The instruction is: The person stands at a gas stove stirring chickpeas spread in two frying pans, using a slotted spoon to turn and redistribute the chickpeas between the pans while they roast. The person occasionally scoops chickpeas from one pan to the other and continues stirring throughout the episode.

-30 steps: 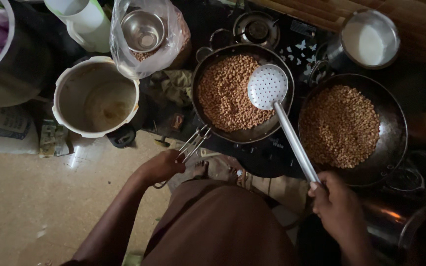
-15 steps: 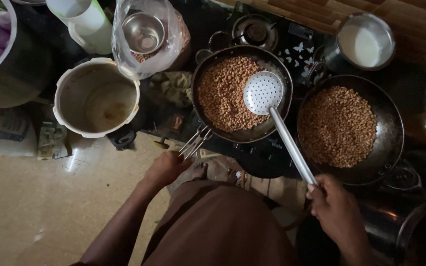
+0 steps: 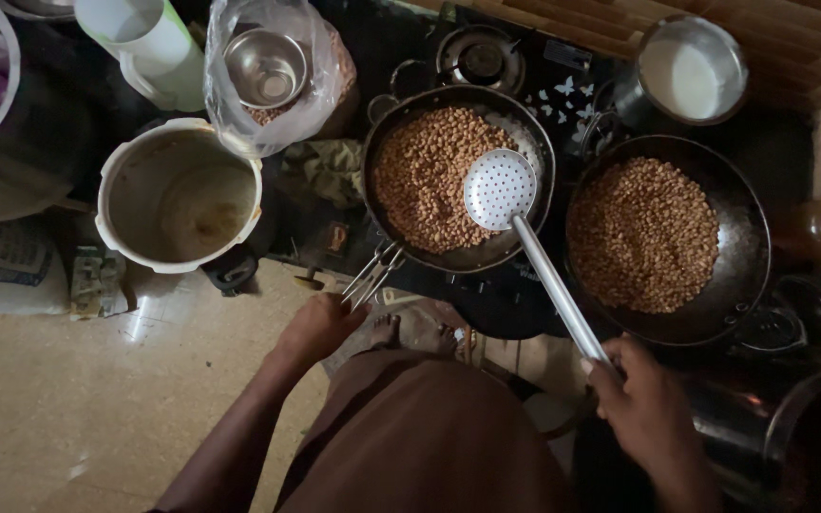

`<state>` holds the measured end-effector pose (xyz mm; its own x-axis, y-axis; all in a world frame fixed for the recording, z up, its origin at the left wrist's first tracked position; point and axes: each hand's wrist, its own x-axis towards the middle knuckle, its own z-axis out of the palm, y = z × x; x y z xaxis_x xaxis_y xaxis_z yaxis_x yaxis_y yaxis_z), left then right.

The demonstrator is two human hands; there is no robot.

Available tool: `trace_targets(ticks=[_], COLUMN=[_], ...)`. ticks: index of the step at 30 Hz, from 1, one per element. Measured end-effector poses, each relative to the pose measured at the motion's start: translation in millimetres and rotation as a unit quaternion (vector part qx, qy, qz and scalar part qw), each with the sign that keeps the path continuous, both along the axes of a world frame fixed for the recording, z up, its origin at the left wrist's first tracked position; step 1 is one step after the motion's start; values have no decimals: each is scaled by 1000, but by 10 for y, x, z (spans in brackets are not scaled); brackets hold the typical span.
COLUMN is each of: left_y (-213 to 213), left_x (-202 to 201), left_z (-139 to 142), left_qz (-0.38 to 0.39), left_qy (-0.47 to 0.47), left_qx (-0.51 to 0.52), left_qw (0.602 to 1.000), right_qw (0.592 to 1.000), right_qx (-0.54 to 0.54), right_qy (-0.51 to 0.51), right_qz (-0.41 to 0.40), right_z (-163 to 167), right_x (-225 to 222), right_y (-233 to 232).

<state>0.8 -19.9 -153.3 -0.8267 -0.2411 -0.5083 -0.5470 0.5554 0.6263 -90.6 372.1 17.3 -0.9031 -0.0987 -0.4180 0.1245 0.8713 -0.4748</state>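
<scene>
Over a dim tan floor (image 3: pixel 68 418), our left hand (image 3: pixel 320 328) closes its grip on metal tongs (image 3: pixel 370 275) clamping the nearer pan (image 3: pixel 458 180), while our right hand (image 3: pixel 643 404) grips a perforated skimmer (image 3: pixel 501 190) above its roasting peanuts (image 3: pixel 420 176).

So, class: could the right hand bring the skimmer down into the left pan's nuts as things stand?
Probably yes. The right hand holds the skimmer over the left pan, with nothing between it and the nuts.
</scene>
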Motion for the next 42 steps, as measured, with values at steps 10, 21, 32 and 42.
trace_targets(ticks=[10,21,32,42], left_y=[-10,-20,-11,-4], left_x=[-20,4,-3,-49], left_z=[37,-59,-6,162], left_qz=[-5,-31,-19,-19], left_qy=[3,48,12,-35], left_qx=[-4,-1,-1,8], left_qw=[1000,998,1000,999], right_qw=[1000,1000,999,999], right_qx=[7,-5,8,-10], right_qy=[-12,-5,-12,-11], right_qz=[-13,-28,-33,-34], right_z=[38,63,95,94], right_x=[2,34,41,45], right_y=[-64,-74,-97,-101])
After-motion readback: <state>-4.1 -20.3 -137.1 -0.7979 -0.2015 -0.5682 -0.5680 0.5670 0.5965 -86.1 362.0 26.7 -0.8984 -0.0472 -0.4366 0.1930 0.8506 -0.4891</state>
